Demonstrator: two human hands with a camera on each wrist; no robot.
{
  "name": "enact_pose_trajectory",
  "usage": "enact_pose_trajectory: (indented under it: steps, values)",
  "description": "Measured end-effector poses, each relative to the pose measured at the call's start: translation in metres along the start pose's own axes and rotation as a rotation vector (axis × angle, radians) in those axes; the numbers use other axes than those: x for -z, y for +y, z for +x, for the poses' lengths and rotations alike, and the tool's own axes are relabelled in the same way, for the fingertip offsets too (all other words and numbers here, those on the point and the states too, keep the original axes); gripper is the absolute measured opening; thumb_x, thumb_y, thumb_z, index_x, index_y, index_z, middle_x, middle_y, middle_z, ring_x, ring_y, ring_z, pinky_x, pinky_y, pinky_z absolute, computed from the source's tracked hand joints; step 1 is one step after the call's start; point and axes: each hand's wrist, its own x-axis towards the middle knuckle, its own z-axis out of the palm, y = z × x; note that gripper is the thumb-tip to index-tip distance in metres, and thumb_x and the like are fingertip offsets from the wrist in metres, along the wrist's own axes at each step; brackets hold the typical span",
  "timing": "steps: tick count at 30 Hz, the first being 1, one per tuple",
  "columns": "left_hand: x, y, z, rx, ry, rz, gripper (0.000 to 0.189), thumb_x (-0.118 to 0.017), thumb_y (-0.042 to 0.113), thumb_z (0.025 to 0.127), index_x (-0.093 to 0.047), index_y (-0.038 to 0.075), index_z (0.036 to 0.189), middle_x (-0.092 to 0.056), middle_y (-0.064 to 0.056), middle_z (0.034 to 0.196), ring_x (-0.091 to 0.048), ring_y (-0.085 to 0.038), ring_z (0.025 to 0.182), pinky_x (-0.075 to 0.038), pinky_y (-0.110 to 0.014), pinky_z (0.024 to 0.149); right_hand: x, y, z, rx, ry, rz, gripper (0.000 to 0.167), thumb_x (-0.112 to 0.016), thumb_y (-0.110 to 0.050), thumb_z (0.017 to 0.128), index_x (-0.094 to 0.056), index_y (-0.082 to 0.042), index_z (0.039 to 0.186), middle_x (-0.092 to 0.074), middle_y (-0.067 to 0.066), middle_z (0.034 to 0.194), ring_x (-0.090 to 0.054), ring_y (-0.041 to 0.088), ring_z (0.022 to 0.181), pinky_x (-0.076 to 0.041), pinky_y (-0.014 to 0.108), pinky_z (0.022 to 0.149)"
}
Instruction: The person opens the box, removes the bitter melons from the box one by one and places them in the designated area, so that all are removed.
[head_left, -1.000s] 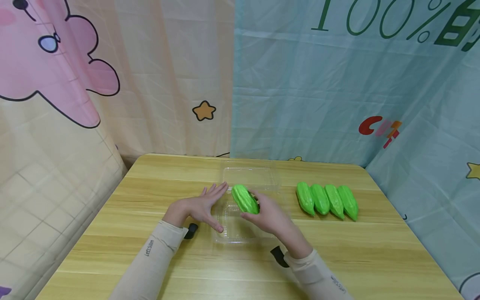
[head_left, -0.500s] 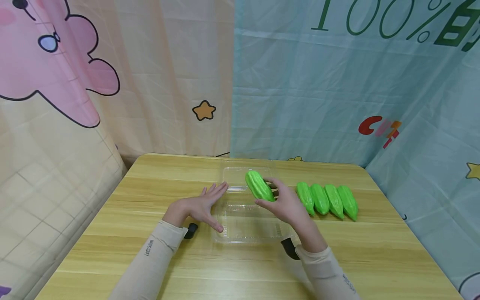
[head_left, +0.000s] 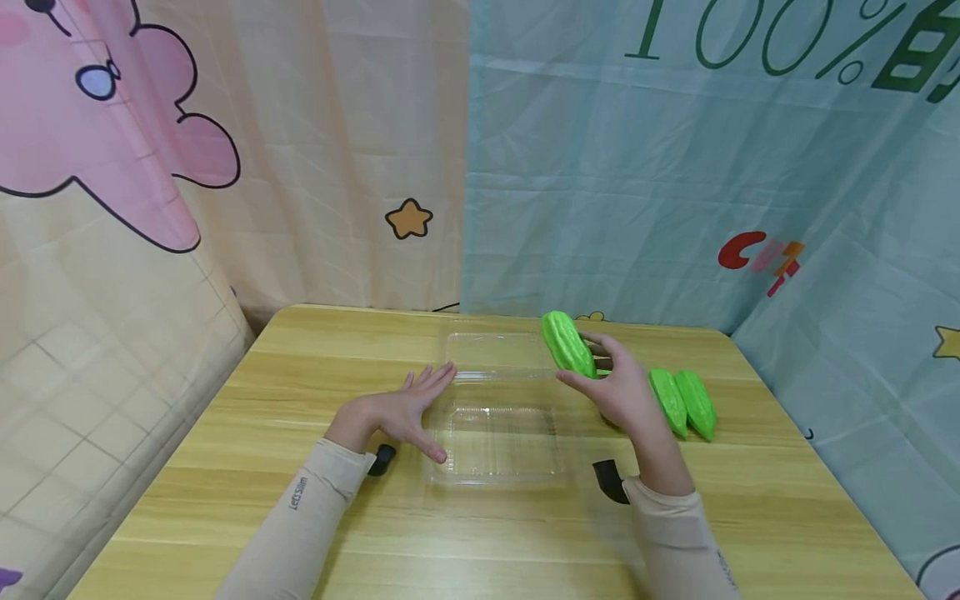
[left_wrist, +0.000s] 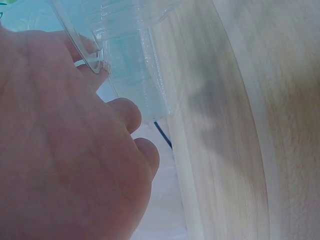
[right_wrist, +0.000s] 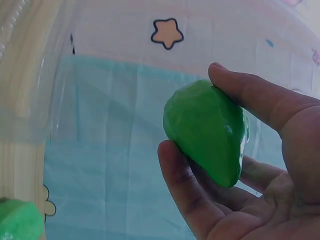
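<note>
Lifted over the table, a green ridged bitter melon (head_left: 567,343) is pinched between the thumb and fingers of my right hand (head_left: 621,387). In the right wrist view the bitter melon (right_wrist: 202,125) shows its tapered end. My left hand (head_left: 397,417) has its fingers spread and straight at the left side of a clear plastic clamshell box (head_left: 498,482). Its lid (head_left: 498,354) lies folded back toward the far edge. In the left wrist view, the fingertips sit right at the clear plastic (left_wrist: 155,65).
Two more bitter melons (head_left: 681,404) lie side by side right of the box; my right hand hides others. Part of a green one (right_wrist: 20,220) shows in the right wrist view. Printed curtains (head_left: 337,167) hang behind the wooden table (head_left: 420,533).
My right hand has carried the bitter melon from over the box up and to the right, covering part of the row of bitter melons. The left hand has stayed put.
</note>
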Motion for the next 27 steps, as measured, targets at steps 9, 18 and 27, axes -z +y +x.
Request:
enact_pose_trajectory:
  steps: [9, 18, 27]
  values:
    - [0.001, 0.001, 0.0, -0.002, 0.0, -0.001, 0.139, -0.087, 0.053, 0.073, 0.01, 0.007, 0.16, 0.015, -0.015, 0.166, 0.02, -0.038, 0.149, 0.015, -0.057, 0.116, 0.023, 0.013, 0.001, -0.033, 0.12, -0.048, 0.074, -0.078, -0.031, 0.09, -0.044, -0.011, 0.153, -0.051, 0.021, 0.143, -0.054, 0.04, 0.125, -0.054, 0.053, 0.089]
    - [0.001, 0.0, 0.0, -0.01, 0.001, 0.003, 0.138, -0.087, 0.053, 0.073, 0.01, 0.007, 0.16, 0.015, -0.015, 0.166, 0.02, -0.039, 0.149, 0.015, -0.057, 0.116, 0.042, 0.034, 0.002, -0.113, 0.249, -0.042, 0.072, -0.079, -0.033, 0.089, -0.048, -0.007, 0.149, -0.051, 0.021, 0.144, -0.051, 0.041, 0.128, -0.05, 0.055, 0.095]
    - [-0.001, -0.003, 0.0, 0.008, 0.003, -0.013, 0.139, -0.088, 0.052, 0.072, 0.01, 0.008, 0.161, 0.016, -0.011, 0.167, 0.02, -0.038, 0.149, 0.013, -0.058, 0.116, 0.058, 0.059, 0.005, -0.242, 0.35, -0.022, 0.071, -0.075, -0.028, 0.092, -0.043, -0.001, 0.149, -0.048, 0.024, 0.147, -0.045, 0.042, 0.134, -0.044, 0.053, 0.103]
